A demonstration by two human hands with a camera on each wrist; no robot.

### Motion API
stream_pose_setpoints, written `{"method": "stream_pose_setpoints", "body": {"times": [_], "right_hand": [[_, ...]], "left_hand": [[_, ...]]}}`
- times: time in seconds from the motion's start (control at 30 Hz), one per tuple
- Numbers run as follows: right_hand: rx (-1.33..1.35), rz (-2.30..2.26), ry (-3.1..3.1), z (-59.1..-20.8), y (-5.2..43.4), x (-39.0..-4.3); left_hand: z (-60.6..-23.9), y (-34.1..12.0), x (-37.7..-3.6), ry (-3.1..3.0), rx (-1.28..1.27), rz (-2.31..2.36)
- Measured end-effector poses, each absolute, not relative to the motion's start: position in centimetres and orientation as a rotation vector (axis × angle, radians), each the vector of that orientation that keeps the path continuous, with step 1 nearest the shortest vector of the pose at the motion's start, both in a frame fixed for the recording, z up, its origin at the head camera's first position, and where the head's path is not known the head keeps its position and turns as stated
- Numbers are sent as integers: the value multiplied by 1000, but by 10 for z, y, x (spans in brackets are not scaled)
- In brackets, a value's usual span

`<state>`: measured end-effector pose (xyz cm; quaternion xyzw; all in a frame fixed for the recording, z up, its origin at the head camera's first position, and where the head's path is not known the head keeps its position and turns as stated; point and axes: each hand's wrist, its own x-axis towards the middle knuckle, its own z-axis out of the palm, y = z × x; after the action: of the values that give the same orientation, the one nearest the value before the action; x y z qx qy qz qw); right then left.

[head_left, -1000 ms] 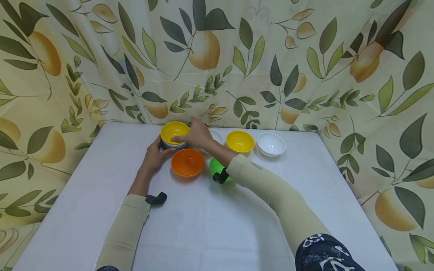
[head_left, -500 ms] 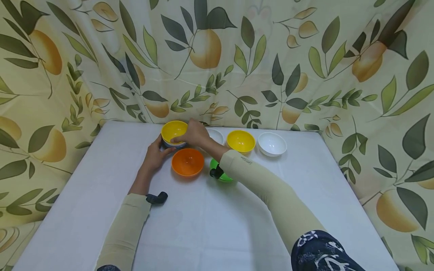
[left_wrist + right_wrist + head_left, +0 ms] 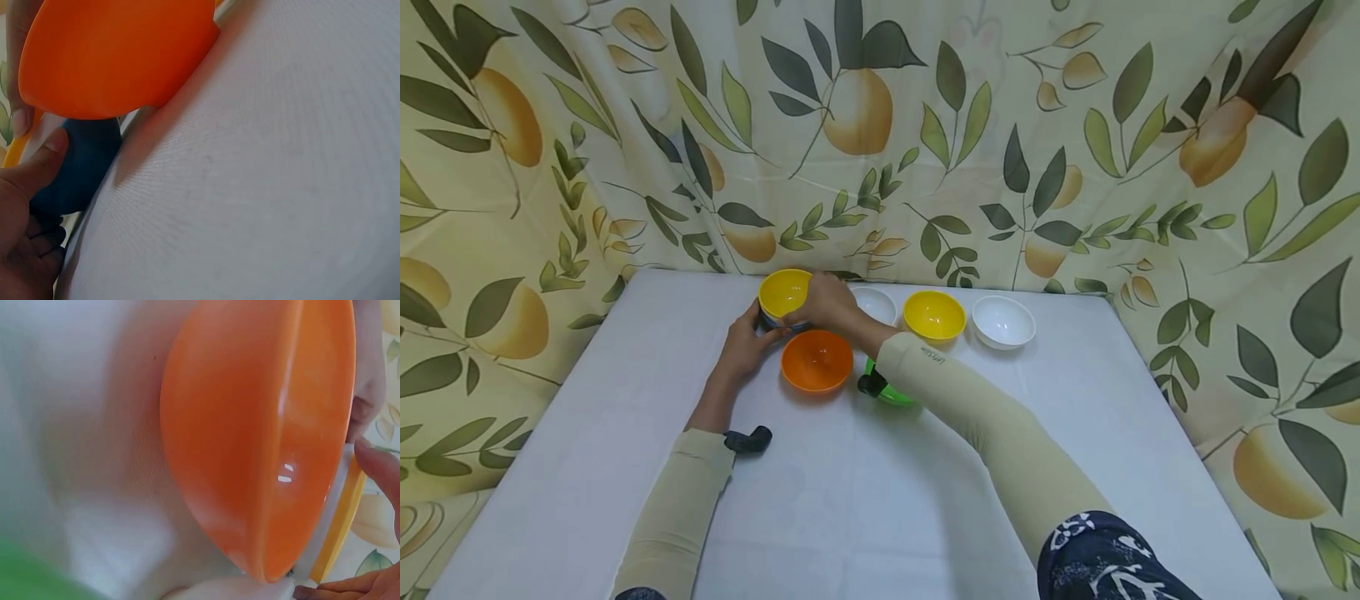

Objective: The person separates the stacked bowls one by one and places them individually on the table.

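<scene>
A stack of bowls [image 3: 772,319] with a yellow bowl [image 3: 782,292] on top stands near the table's far edge. My left hand [image 3: 752,332] grips the stack's near-left side; in the left wrist view its thumb [image 3: 39,164] presses a dark blue bowl [image 3: 81,169] in the stack. My right hand [image 3: 814,305] pinches the yellow bowl's right rim; the right wrist view shows that yellow rim [image 3: 340,525] with a white bowl under it and a fingertip [image 3: 380,467] on it. An orange bowl [image 3: 816,360] sits just in front of the stack, between both hands.
A green bowl [image 3: 893,393] lies mostly hidden under my right forearm. Behind it stand a small white bowl [image 3: 877,303], a second yellow bowl [image 3: 934,315] and a larger white bowl [image 3: 1003,321]. The white table [image 3: 865,500] is backed by a leaf-print curtain.
My right hand has curled tighter onto the yellow bowl's rim and its forearm has slid left, covering more of the green bowl. The left hand stays on the stack.
</scene>
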<state>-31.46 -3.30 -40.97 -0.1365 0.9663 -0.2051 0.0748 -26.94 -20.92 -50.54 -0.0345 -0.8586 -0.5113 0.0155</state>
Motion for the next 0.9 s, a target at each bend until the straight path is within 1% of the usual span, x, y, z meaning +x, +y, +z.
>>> {"method": "stream_pose_setpoints", "body": {"times": [0.27,0.9], "right_hand": [[-388,-592,2906,-413,-35,-316],[-394,-731,2904,-417,-36,-316]], "left_hand": [[-504,-208,-270,-2682,-86,-1576],[-505,-209,-270,-2680,-86,-1573]]}}
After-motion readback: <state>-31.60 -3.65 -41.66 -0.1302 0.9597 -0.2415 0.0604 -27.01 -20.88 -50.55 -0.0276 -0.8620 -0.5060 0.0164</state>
